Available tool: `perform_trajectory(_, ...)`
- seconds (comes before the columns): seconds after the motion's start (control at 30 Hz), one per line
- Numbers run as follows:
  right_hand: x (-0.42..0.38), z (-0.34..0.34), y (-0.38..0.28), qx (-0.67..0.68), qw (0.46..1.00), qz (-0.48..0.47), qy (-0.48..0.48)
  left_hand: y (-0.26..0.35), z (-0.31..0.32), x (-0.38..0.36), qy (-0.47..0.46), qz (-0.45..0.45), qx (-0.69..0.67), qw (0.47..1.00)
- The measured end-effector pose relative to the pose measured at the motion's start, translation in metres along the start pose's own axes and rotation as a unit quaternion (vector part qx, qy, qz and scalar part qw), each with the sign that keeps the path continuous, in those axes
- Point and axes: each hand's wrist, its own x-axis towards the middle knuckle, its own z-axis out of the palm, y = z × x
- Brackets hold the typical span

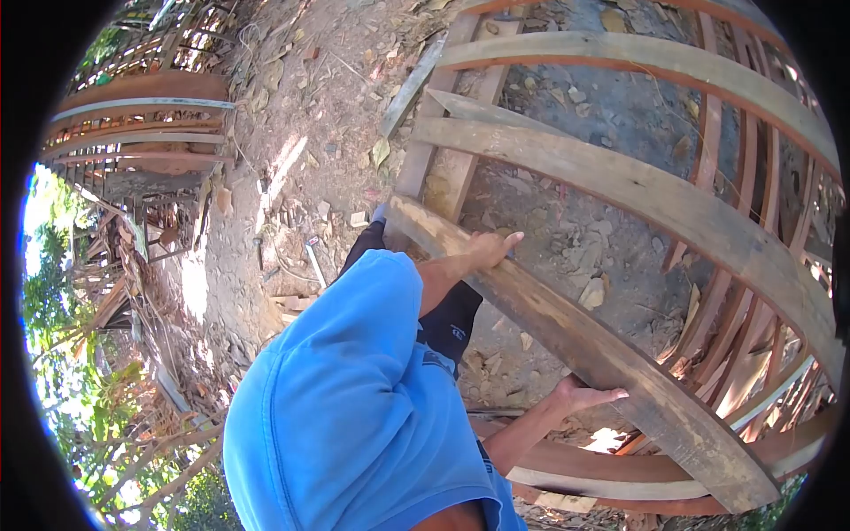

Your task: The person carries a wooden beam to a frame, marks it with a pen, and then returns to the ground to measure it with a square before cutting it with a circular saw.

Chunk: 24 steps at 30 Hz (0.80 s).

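A long, worn wooden plank (567, 329) runs diagonally from beside my leg to the lower right. Near its upper end, my left hand (485, 251) grips it, with part of the hand lying across the top face. Farther down, my right hand (586, 395) holds the plank's near edge, its thumb showing along the side and its other fingers hidden beneath the wood. The plank's lower end lies over the curved boards at the bottom right.
Curved wooden boards (655, 190) form a frame beyond the plank. A hammer (315, 261) lies among wood scraps on the dirt ground (328, 106). Stacked boards (142, 133) stand at the upper left, and more timber (753, 310) lies at the right.
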Motion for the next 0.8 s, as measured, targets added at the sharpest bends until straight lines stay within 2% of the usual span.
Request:
perform_trajectory(0.03,-0.002,0.004,-0.003,0.002,1.000,-0.001,0.005,-0.002,0.005,0.001,0.030,0.011,-0.005,0.999)
perform_trajectory(0.13,0.001,0.003,-0.003,0.007,1.000,-0.002,0.007,-0.001,0.008,0.009,-0.024,-0.013,0.024,0.999)
perform_trajectory(0.23,0.006,-0.003,-0.004,0.009,1.000,-0.003,-0.003,0.004,0.005,0.001,0.001,0.014,0.002,1.000)
perform_trajectory(0.43,0.009,-0.003,-0.004,0.005,1.000,-0.002,0.004,0.009,0.001,0.001,-0.007,0.004,0.010,1.000)
perform_trajectory(0.53,0.009,-0.004,-0.004,0.010,1.000,0.004,0.004,0.004,0.004,0.009,-0.041,-0.007,0.040,0.998)
perform_trajectory(0.73,0.013,-0.009,-0.002,0.017,1.000,-0.003,-0.004,0.005,0.002,0.000,0.008,0.046,0.062,0.997)
perform_trajectory(0.8,0.011,-0.005,-0.002,0.017,1.000,-0.003,0.005,0.006,0.003,0.005,-0.016,0.019,0.062,0.998)
